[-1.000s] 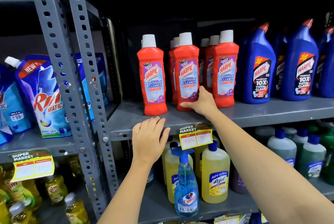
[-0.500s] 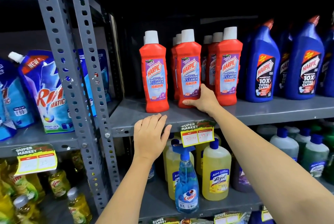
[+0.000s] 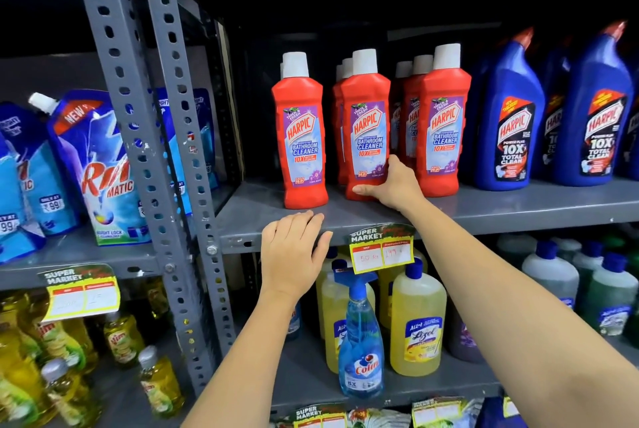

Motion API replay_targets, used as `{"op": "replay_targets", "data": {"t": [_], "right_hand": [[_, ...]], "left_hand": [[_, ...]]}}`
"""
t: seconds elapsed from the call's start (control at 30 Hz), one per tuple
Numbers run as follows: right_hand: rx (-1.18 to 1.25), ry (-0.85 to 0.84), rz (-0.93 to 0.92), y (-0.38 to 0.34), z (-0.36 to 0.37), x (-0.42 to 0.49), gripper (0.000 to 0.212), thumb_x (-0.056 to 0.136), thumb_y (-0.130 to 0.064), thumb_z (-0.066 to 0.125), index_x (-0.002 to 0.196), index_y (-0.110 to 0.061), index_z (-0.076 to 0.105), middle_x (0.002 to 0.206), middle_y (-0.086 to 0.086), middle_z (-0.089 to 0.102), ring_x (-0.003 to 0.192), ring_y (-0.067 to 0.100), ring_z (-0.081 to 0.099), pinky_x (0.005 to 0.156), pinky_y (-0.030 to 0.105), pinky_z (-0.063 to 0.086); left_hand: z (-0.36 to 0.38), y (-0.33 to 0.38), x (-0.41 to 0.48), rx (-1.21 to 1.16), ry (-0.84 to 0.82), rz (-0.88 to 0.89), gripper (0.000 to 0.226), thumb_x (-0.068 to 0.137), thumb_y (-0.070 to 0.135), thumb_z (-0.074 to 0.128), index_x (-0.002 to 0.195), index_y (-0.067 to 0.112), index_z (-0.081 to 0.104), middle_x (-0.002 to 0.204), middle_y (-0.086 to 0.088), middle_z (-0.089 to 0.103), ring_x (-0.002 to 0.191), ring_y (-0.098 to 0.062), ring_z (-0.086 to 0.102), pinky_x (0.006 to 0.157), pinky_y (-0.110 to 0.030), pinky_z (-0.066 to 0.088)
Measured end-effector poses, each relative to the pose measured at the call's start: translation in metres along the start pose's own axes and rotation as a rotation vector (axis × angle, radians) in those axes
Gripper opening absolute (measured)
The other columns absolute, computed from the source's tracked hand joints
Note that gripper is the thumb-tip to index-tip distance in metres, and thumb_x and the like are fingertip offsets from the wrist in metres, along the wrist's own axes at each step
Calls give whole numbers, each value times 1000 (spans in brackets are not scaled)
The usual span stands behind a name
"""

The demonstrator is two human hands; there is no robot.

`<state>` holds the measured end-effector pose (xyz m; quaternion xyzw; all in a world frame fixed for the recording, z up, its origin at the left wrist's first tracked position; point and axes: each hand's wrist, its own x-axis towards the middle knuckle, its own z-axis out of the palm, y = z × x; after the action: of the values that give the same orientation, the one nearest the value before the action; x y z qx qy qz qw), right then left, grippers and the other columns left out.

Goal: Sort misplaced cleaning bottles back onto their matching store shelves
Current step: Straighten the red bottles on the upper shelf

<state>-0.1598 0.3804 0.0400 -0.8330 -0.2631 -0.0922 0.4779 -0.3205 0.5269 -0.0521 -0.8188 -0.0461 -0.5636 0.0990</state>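
I am working at a grey metal shelf (image 3: 518, 211), its smooth deck crowded with a row of red bathroom-cleaner bottles, so side clearance is tight. I am judging the middle red bottle (image 3: 366, 130), standing upright at the front, as rigid, full, fairly heavy and slick; the waist offers the best hold. My right hand (image 3: 390, 185) is wrapping its base, thumb in front and fingers curled around the side, while my left hand (image 3: 294, 251) is resting flat on the shelf lip, fingers loosely together.

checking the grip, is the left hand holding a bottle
No, the left hand lies flat on the front edge of the shelf, while the right hand grips the base of a red Harpic bottle.
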Motion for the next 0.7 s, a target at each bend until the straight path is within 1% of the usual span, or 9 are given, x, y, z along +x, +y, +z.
{"op": "replay_targets", "data": {"t": [0.2,0.33,0.4,0.47,0.5,0.57,0.63,0.67,0.7], "right_hand": [[10,-7,8,1,-1,1,82,67,-40,88,131,-11,45,135,9,59,122,27,57,100,39,47],[22,-11,28,0,-2,-2,84,65,-40,89,129,-10,44,135,9,58,123,26,56,98,35,46],[60,23,46,-2,-5,-8,95,61,-41,91,134,-9,39,136,11,57,124,28,55,98,33,43],[128,147,31,-5,-12,-19,106,61,-46,90,142,-10,32,130,13,58,120,27,56,100,35,44],[171,244,6,-6,-15,-28,102,64,-47,87,142,-11,34,121,11,62,111,25,60,98,35,46],[296,494,-103,-7,-23,-58,73,74,-40,79,132,-8,47,95,2,67,86,12,65,84,27,51],[421,704,-251,-2,-22,-98,39,84,-24,69,113,-3,56,76,-12,64,68,-2,60,71,17,47],[465,753,-311,5,-17,-119,27,87,-17,65,106,-1,57,72,-16,61,66,-4,57,69,15,45],[494,749,-347,16,-7,-139,19,88,-12,62,102,0,57,71,-18,60,65,-5,55,68,14,43]], "left_hand": [[-1,0,0,-9,-33,-4,33,94,37,49,110,16,69,110,-1,70,97,-20,62,86,-33,37],[-4,-1,1,-12,-60,3,32,95,36,50,110,15,69,111,-2,69,97,-21,63,85,-34,38],[-7,0,2,-11,-71,28,33,97,35,49,114,14,67,118,-4,67,105,-23,62,91,-37,37],[-11,3,-2,45,-97,44,40,100,36,44,129,13,59,135,-7,57,124,-25,52,107,-45,28],[-12,4,-7,82,-106,42,45,100,37,41,137,13,51,144,-9,49,133,-25,44,112,-49,20],[-16,7,-25,107,-85,28,50,100,38,43,144,13,43,151,-14,37,141,-26,32,114,-55,12],[-18,10,-58,73,-70,22,51,99,36,47,143,11,44,150,-17,36,141,-29,30,114,-57,15],[-18,10,-80,41,-96,18,50,99,35,47,142,10,45,150,-18,36,141,-30,31,113,-57,18],[-18,9,-104,-2,-154,-1,48,99,34,47,141,9,45,149,-18,36,140,-32,31,113,-56,22]]}}
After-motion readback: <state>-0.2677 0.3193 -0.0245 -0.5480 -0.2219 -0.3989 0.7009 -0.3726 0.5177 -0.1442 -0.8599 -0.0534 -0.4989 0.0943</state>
